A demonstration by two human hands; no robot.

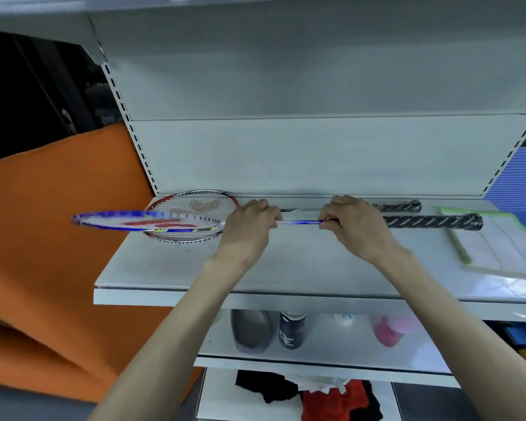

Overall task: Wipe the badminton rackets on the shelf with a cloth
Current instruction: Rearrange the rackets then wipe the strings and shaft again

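- Head view: both our hands are clamped on the shaft of the blue racket (298,222). Left hand (249,221) pinches it near the throat, right hand (351,221) grips it near the handle end.
- The blue racket sits just above the shelf (179,268), by our read lifted, not resting. Long axis runs left-right, roughly parallel to the shelf's front edge. Head points left and overhangs the shelf's left end; black-wrapped grip points right.
- The red racket (195,208) lies flat on the shelf behind it, same orientation, head left, grip right.
- The cloth (495,244) lies at the right end of the shelf, touched by neither hand, so no wiping yet by our judgement.
- Risks: the blue racket's head overlaps the red one, so a tilt could snag strings or frames. Swinging the grip end right could drag the cloth off. Freeing one hand to fetch the cloth leaves a long lever in one grip; it could droop or slip.
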